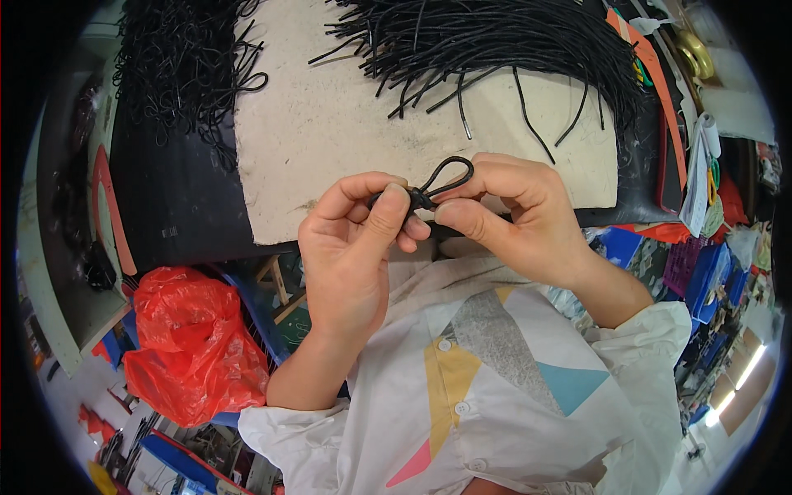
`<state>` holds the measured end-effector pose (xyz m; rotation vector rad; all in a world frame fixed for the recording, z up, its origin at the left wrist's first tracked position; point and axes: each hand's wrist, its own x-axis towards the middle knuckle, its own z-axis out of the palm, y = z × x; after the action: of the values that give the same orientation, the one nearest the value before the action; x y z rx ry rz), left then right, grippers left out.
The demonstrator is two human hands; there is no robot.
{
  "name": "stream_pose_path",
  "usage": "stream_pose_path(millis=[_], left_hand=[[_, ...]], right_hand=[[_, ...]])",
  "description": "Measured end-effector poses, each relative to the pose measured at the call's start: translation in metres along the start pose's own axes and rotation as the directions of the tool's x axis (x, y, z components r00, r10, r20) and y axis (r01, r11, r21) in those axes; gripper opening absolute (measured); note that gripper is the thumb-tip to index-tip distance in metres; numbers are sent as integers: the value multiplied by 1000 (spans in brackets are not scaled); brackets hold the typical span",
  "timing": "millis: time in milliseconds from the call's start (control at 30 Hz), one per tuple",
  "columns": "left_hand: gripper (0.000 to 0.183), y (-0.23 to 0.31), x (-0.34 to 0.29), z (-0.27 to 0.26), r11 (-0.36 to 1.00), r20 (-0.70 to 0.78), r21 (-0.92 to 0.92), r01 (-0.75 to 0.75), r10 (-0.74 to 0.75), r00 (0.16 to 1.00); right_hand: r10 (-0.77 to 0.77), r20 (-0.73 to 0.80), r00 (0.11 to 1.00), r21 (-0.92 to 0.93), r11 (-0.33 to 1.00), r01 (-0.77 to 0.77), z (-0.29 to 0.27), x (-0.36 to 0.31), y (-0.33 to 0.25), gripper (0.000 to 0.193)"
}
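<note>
The head view gives me both bare hands over the near edge of the tabletop (181, 219), with one black cord (422, 199) between them. It gathers into a small knot, and an open loop stands beyond it toward the far edge. The left hand (353, 246) has thumb and forefinger clamped just left of the knot; the right hand (528, 210) pinches the cord at the other side, though I cannot make out which strand.

I judge the knot the weak spot: if the left fingers slacken under a pull, it could slip or set crooked, and uneven tension could shrink the loop. A lost grip could drop the cord over the near edge, perhaps toward the red plastic bag (194, 342). Loose ends of the straight black cords (503, 33), reaching from the far right corner over the beige board (318, 124), might snag; the looped cords (177, 70) by the far left corner lie well apart.
</note>
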<state>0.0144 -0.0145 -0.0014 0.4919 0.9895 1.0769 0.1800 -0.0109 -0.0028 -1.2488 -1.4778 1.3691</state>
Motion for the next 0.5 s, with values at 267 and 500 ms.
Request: stream_pose_path(millis=[267, 500], left_hand=[[15, 3, 2, 2, 987, 34, 161, -7, 2, 999], [15, 3, 0, 4, 987, 19, 132, 88, -91, 996]], right_hand=[[210, -1, 978, 238, 949, -204, -1, 3, -4, 12], [32, -40, 999, 71, 997, -29, -1, 3, -1, 12]])
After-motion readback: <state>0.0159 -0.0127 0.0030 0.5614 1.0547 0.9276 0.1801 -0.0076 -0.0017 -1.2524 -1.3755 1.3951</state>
